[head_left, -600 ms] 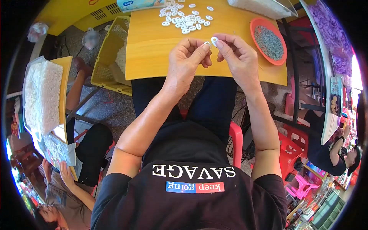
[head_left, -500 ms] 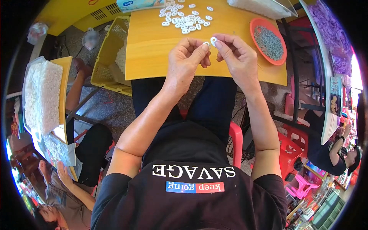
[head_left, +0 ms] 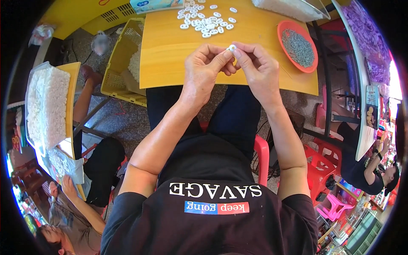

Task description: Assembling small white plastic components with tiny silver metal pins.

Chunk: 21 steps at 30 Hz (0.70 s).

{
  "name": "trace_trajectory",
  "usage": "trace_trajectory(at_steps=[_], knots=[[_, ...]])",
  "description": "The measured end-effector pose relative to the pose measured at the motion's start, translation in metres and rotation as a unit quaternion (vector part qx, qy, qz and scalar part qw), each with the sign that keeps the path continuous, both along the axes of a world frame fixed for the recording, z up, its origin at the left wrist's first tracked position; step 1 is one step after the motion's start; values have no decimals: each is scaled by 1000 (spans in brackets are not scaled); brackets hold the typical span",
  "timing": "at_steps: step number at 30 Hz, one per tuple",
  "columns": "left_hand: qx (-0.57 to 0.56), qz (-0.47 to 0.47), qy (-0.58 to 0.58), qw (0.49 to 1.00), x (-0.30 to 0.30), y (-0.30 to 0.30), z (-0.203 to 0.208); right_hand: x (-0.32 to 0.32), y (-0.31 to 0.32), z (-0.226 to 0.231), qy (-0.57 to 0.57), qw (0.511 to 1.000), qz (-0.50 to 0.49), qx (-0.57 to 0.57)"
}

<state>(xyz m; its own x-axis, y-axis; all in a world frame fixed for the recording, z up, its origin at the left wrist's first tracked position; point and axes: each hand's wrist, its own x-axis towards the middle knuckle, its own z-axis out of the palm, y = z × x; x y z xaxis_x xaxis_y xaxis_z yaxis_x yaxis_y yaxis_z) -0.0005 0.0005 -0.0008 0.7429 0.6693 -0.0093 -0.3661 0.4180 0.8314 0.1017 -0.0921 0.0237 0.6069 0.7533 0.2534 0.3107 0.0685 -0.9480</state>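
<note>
Over the near edge of a yellow-orange table (head_left: pixel 170 63), my left hand (head_left: pixel 205 67) and my right hand (head_left: pixel 258 68) meet fingertip to fingertip. Between them they pinch a small white plastic ring piece (head_left: pixel 232 47). Farther back on the table lies a loose pile of several similar white pieces (head_left: pixel 205 22). An orange round dish (head_left: pixel 284 29) filled with small grey metal parts sits to the right of my right hand.
A yellow plastic crate (head_left: pixel 114 63) stands left of the table. Far left, a tray of white pieces (head_left: pixel 44 106) rests on another table, where a seated person's hand (head_left: pixel 68 187) works. A red plastic stool (head_left: pixel 262 151) is under me. Another person (head_left: pixel 365 165) sits at the right.
My hands stay together on the white piece; the fingers have shifted only slightly around it.
</note>
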Motion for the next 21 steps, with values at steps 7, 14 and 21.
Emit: trace_trajectory(at_steps=[7, 14, 21], knots=[[33, -25, 20, 999, -9, 8, -3, 9, -2, -3, 159, 985, 53, 29], [283, -21, -27, 959, -19, 6, -10, -4, -1, 5, 342, 926, 135, 86], [73, -78, -84, 991, -37, -1, -9, -30, 2, -1, 422, 883, 180, 98]])
